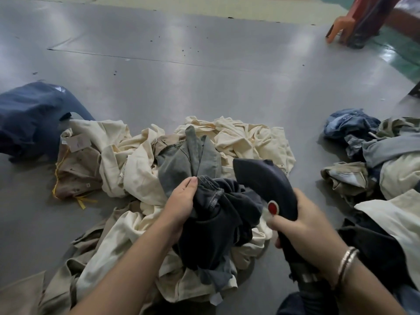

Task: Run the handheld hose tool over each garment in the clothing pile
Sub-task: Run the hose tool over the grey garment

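Between the two forearms, at the near edge of the heap, a crumpled dark charcoal denim garment (218, 214) is gripped by the left hand (181, 201), whose fingers are curled into its bunched waistband edge. A dark navy plastic handheld hose tool with a red button (266, 187) is clasped around its handle by the right hand (302, 223), a metal bangle (346, 261) being worn at that wrist. The two hands are kept apart, the gathered cloth filling the space between them.

The tool's long axis is seen to run from the right hand up and away toward the left, so that its broad head is carried just beyond and to the right of the held denim, over the sprawling pile of cream and grey cotton clothing (227, 142) on the smooth grey floor (181, 76). Whether the head touches fabric cannot be told. The left hand is the nearer to the garment; a short swing of the head toward the left would be judged enough to bring it onto the cloth. A second heap of mixed garments (375, 155) is seen at the right.
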A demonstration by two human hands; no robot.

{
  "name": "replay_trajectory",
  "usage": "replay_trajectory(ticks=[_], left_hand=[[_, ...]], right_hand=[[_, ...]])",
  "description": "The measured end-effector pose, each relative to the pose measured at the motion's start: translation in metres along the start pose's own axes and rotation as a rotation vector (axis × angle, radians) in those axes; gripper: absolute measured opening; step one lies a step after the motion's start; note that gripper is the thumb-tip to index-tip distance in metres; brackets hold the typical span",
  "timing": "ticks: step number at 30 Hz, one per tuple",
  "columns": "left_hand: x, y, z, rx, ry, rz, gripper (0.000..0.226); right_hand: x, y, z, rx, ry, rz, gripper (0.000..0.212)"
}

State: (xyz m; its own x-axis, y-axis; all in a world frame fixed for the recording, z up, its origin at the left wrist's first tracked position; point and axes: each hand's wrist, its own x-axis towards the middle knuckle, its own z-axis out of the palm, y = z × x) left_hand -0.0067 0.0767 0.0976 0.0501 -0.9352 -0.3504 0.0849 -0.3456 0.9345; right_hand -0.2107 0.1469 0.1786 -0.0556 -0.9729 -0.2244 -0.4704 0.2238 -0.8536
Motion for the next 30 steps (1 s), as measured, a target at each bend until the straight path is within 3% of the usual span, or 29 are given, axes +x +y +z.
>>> replay_trajectory(ticks=[4,8,11,13,16,18,20,22,24,27,28,30], left_hand=[[0.003,0.001,-0.006,-0.03,-0.011,-0.057,0.031],[-0.001,0.004,-0.004,-0.103,-0.038,-0.094,0.03],[-0.002,0.009,-0.002,-0.147,0.019,-0.016,0.023],[-0.01,0.013,0.003,-0.07,0.008,0.086,0.019],[-0.035,0.002,0.023,0.286,-0.193,0.321,0.019],[-0.055,-0.017,0.04,0.571,-0.361,0.413,0.047],[-0.063,-0.026,0.041,0.737,-0.405,0.374,0.059],[-0.059,-0.025,0.034,0.759,-0.427,0.431,0.051],[-0.054,-0.018,0.029,0.578,-0.502,0.43,0.045],[-0.045,-0.006,0.018,0.233,-0.348,0.242,0.046],[-0.038,-0.008,0.012,0.269,-0.236,0.255,0.05],[-0.021,-0.015,-0.003,0.613,-0.134,0.351,0.054]], right_hand=[[-0.01,-0.003,0.018,-0.035,-0.322,0.019,0.03],[0.009,0.002,0.028,-0.124,-0.008,-0.003,0.028],[0.019,0.004,0.016,0.132,0.162,0.067,0.038],[0.02,0.006,0.018,0.308,0.167,0.058,0.041],[0.024,0.01,0.034,0.456,0.138,0.037,0.042],[0.027,0.014,0.045,0.483,0.114,0.056,0.04],[0.029,0.02,0.049,0.462,0.1,0.084,0.039],[0.031,0.027,0.049,0.411,0.135,0.098,0.04],[0.034,0.03,0.048,0.376,0.194,0.084,0.04],[0.038,0.031,0.046,0.343,0.214,0.033,0.043],[0.038,0.031,0.044,0.349,0.208,0.019,0.042],[0.036,0.03,0.038,0.382,0.182,-0.022,0.041]])
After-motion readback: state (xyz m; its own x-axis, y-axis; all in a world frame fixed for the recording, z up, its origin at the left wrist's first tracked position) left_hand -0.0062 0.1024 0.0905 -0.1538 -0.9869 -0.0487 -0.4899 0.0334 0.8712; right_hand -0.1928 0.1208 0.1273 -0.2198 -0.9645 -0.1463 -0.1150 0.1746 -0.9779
